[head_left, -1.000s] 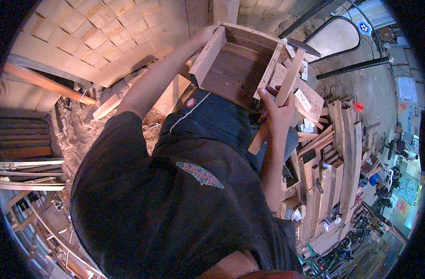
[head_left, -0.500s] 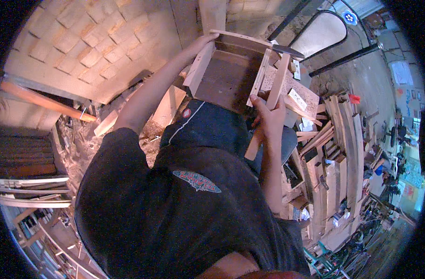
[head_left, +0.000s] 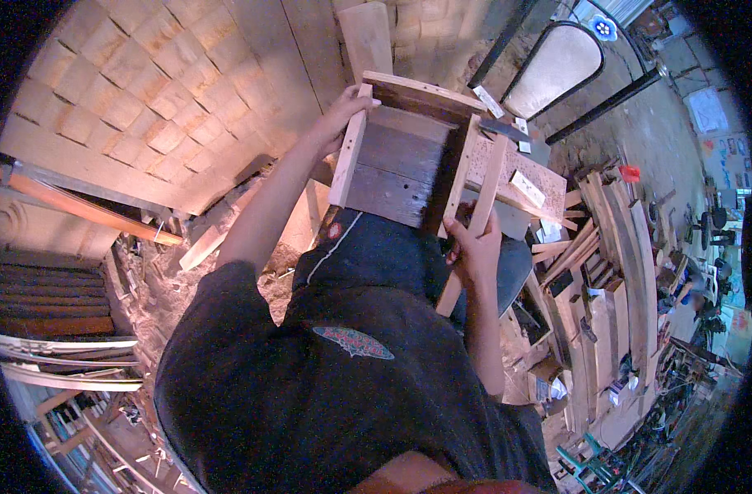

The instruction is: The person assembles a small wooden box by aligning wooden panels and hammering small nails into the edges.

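Observation:
A wooden drawer-like box rests over my lap, with pale side boards and a dark bottom panel. Its side toward me has no raised board that I can see. My left hand grips the left side board near the far corner, fingers bent over the edge. In my right hand is a hammer with a long flat wooden handle. The dark hammer head lies just beyond the box's far right corner. My right thumb reaches to the box's right side board, and the handle's lower end sticks out below the hand.
Right of the box lies a speckled board with small pale pieces on it. Long timber planks are stacked farther right. A metal-framed chair stands at the back. Carved wooden panelling leans at the left, above shavings and offcuts.
The box has come nearer me and tilted, showing more of its bottom panel. My left hand has moved nearer with it, its fingers now over the side board. The hammer has shifted nearer too.

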